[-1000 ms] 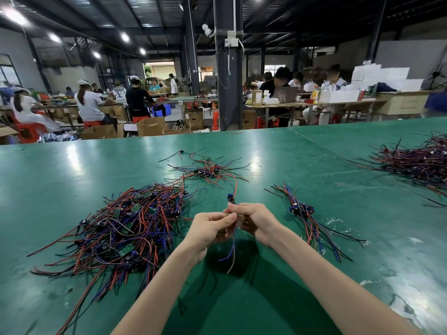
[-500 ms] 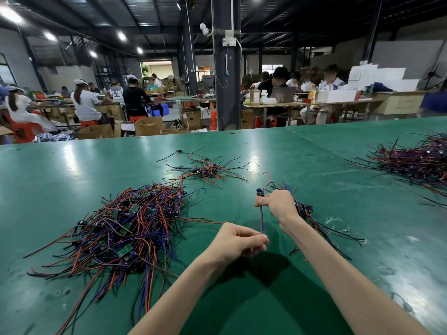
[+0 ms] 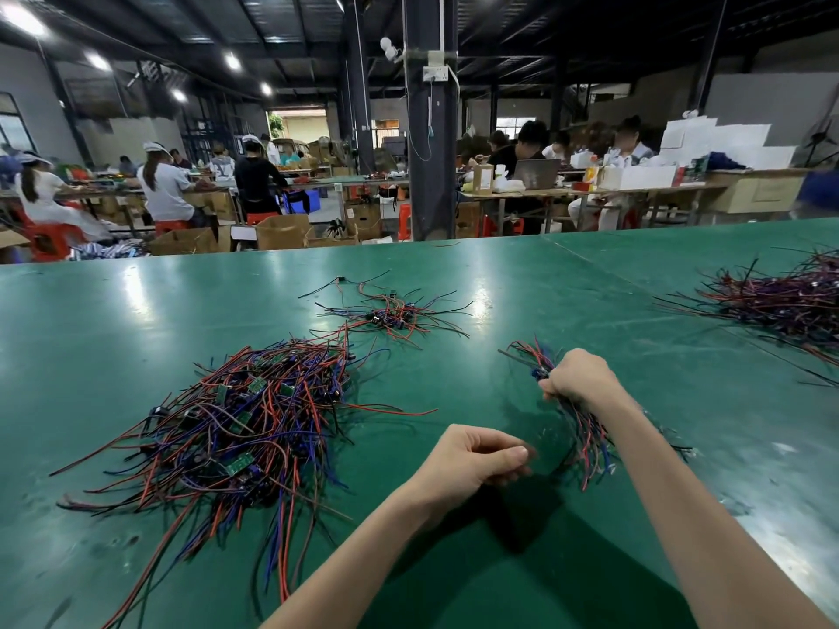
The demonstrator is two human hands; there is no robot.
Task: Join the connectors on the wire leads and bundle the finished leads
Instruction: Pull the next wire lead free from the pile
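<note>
Item: finished bundle (image 3: 588,431), on the worktop (image 3: 136,333) right of centre. My right hand (image 3: 574,379) is closed round its middle, and the wire ends fan out on either side.
Item: left hand (image 3: 472,460), apart from the right, fingers curled. I cannot tell whether it pinches anything.
Item: large loose pile of leads (image 3: 236,429), to the left, neither hand on it.
Step, as I judge it: adding a joined lead to the bundle.
Next: release the bundle, draw two fresh leads from the pile, align the connectors.

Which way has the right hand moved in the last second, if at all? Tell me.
Yes. The right hand moved right and farther from the big wire pile, onto the small bundle, which it now grips.
</note>
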